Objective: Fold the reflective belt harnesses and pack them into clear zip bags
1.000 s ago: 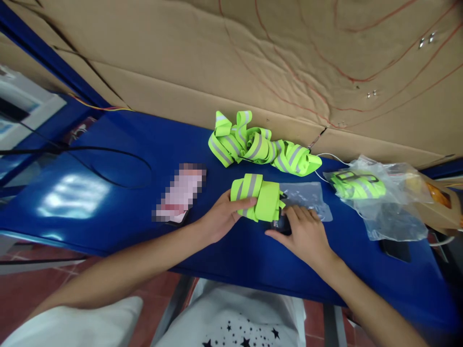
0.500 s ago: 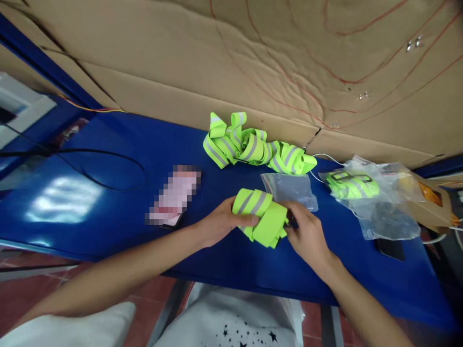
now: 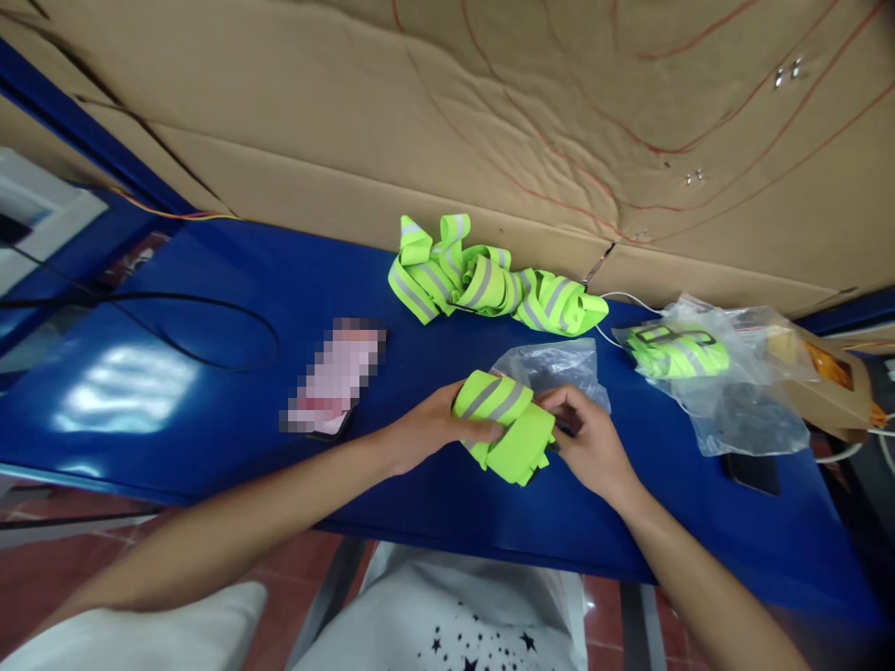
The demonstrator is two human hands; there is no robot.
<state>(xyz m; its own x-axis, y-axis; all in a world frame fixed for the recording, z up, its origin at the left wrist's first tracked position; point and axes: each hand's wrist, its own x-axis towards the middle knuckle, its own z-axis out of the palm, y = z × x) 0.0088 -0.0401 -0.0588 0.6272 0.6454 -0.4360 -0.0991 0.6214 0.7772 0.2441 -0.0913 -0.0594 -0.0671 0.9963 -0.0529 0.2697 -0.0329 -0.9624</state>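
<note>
A folded bundle of neon yellow-green reflective strap with grey stripes is held above the front half of the blue table. My left hand grips its left side, thumb across the front and the other fingers hidden behind. At the bundle's right edge my right hand is closed, its fingertips pinching a dark piece there that looks like a buckle, mostly hidden. Just behind the hands lies a clear plastic bag, flat on the table.
A tangled pile of reflective straps lies against the cardboard wall. To the left rests a phone with a blurred screen. Bagged straps, a cardboard box and a dark flat object are on the right.
The strap bundle has turned slightly in my hands, and my right hand has shifted a little at its edge. The clear bag behind looks more puffed and shifted left.
</note>
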